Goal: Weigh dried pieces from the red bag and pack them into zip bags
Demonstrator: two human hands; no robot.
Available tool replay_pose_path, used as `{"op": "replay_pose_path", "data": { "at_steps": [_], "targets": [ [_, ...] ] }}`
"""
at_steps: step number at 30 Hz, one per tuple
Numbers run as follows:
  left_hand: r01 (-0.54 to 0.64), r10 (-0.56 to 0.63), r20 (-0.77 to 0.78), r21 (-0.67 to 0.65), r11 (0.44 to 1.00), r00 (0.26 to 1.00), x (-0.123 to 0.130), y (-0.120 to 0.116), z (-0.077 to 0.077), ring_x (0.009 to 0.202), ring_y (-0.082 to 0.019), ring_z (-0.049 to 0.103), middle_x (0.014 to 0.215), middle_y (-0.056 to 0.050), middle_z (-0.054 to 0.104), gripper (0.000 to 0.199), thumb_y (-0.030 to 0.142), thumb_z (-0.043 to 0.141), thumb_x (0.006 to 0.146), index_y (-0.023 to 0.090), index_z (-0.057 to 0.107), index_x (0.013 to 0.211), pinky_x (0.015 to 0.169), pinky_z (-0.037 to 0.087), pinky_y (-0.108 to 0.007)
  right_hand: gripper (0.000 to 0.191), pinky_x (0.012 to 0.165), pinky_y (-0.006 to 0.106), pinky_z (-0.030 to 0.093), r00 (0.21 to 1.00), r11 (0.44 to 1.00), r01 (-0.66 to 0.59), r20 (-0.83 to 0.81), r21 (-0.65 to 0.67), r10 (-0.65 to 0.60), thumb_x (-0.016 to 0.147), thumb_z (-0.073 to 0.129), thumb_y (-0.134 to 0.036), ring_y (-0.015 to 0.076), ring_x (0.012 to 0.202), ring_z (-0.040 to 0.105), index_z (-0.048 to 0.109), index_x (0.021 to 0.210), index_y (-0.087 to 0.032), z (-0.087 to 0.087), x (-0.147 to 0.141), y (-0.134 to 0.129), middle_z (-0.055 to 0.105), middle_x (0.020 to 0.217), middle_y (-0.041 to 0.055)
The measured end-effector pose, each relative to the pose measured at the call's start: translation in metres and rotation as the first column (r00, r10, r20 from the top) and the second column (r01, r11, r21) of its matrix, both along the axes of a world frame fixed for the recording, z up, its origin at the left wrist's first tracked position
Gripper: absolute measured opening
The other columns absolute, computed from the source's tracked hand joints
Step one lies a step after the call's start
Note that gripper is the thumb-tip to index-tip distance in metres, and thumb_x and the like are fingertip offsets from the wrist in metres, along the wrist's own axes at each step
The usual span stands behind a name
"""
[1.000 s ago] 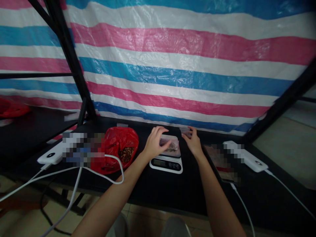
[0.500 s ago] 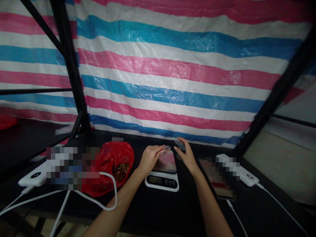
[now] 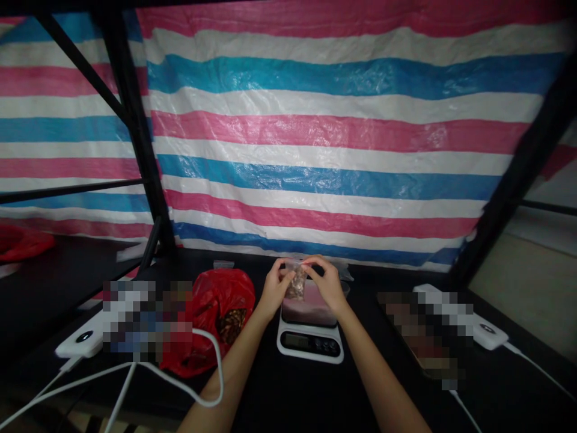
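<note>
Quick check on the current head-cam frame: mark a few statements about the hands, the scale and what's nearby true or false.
1. The left hand and right hand both hold a clear bag of brown pieces. True.
2. The clear bag lies on the scale untouched. False: the hands hold it up over the scale.
3. A red bag sits to the left of the scale. True.
4. The scale is black. False: it is white, on a black table.

A small clear plastic bag (image 3: 296,284) of brown pieces hangs above a digital scale (image 3: 310,343).
</note>
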State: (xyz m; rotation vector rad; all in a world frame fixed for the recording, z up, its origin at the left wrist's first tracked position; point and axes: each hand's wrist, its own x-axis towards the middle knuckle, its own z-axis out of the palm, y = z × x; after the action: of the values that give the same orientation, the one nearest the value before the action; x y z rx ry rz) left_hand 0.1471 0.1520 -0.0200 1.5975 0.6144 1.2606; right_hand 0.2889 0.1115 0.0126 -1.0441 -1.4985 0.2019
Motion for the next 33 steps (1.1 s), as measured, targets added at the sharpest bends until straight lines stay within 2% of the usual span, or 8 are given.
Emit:
{"op": "replay_pose_path", "data": {
  "at_steps": [3,8,13,16,20,23,27,33],
  "targets": [
    [0.192,-0.193,-0.001,-0.067,0.979,0.981,0.003,0.002,-0.002,0.070,-0.016,0.059,0.078,-0.003,0.064,0.043,0.040,0.071,0.062,0.014,0.056,0.092,0.066,0.046,-0.025,0.009,0.074,0.032,0.044,0.999,0.999,0.036,-0.041,-0.011,-0.036,0.074,0.060,-0.030,0.0183,0.076,0.058,0.064,0.073,-0.022,-0.004,0.005,-0.002,0.063,0.077,0.0021],
    [0.173,-0.174,-0.028,-0.053,0.984,0.984,0.002,0.004,-0.002,0.073,-0.017,0.059,0.079,-0.005,0.064,0.042,0.040,0.073,0.060,0.011,0.061,0.088,0.068,0.045,-0.026,0.011,0.064,0.029,0.045,0.997,0.999,0.037,-0.062,-0.037,-0.039,0.072,0.061,-0.031,0.0164,0.070,0.055,0.065,0.072,-0.021,-0.011,0.010,0.000,0.059,0.076,0.0023],
    [-0.112,0.119,-0.059,0.101,0.989,0.991,-0.001,-0.005,0.004,0.067,-0.014,0.054,0.071,-0.002,0.060,0.038,0.046,0.042,0.084,0.014,0.062,0.077,0.061,0.041,-0.022,0.007,0.066,0.029,0.044,1.000,0.999,0.007,0.008,-0.033,-0.007,0.073,0.060,-0.028,0.0154,0.066,0.054,0.063,0.073,-0.022,-0.008,0.001,-0.006,0.058,0.074,0.0010],
    [-0.272,0.280,-0.030,0.165,0.948,0.959,-0.001,-0.009,0.005,0.067,-0.014,0.054,0.070,-0.001,0.060,0.030,0.040,0.046,0.083,0.015,0.061,0.075,0.061,0.040,-0.021,0.006,0.068,0.029,0.045,1.000,0.999,0.004,-0.009,-0.042,-0.004,0.074,0.059,-0.027,0.0155,0.067,0.055,0.063,0.074,-0.022,-0.005,-0.007,-0.009,0.061,0.076,0.0011],
    [-0.353,0.345,0.078,0.124,0.927,0.935,-0.001,-0.009,0.005,0.070,-0.015,0.057,0.074,-0.002,0.062,0.024,0.037,0.050,0.081,0.015,0.059,0.080,0.065,0.042,-0.022,0.017,0.068,0.029,0.046,0.993,0.994,0.040,-0.111,-0.099,-0.051,0.070,0.063,-0.027,0.0157,0.065,0.057,0.065,0.086,-0.022,-0.006,-0.012,-0.009,0.063,0.072,0.0002],
    [-0.431,0.430,0.043,0.161,0.888,0.902,-0.002,-0.013,0.006,0.068,-0.014,0.055,0.072,-0.001,0.060,0.025,0.037,0.045,0.084,0.016,0.058,0.079,0.063,0.041,-0.022,0.032,0.073,0.032,0.047,0.982,0.990,0.019,-0.183,-0.140,-0.045,0.068,0.065,-0.027,0.0169,0.068,0.060,0.064,0.100,-0.022,-0.007,-0.011,-0.009,0.065,0.071,0.0000],
    [-0.520,0.539,-0.027,0.228,0.823,0.842,-0.003,-0.021,0.008,0.066,-0.014,0.053,0.072,0.000,0.059,0.027,0.034,0.036,0.089,0.018,0.056,0.083,0.061,0.039,-0.022,0.026,0.072,0.032,0.048,0.977,0.986,-0.052,-0.214,-0.157,0.017,0.068,0.065,-0.029,0.0186,0.070,0.062,0.067,0.093,-0.021,-0.005,-0.011,-0.011,0.068,0.074,0.0019],
    [-0.573,0.581,0.013,0.178,0.800,0.814,-0.001,-0.025,0.006,0.063,-0.013,0.053,0.068,0.000,0.058,0.026,0.036,0.039,0.088,0.018,0.056,0.082,0.058,0.039,-0.021,0.028,0.067,0.031,0.049,0.931,0.980,-0.100,-0.363,-0.173,0.031,0.064,0.070,-0.032,0.0190,0.067,0.063,0.066,0.088,-0.019,-0.005,-0.012,-0.011,0.069,0.070,0.0024]
  ]
}}
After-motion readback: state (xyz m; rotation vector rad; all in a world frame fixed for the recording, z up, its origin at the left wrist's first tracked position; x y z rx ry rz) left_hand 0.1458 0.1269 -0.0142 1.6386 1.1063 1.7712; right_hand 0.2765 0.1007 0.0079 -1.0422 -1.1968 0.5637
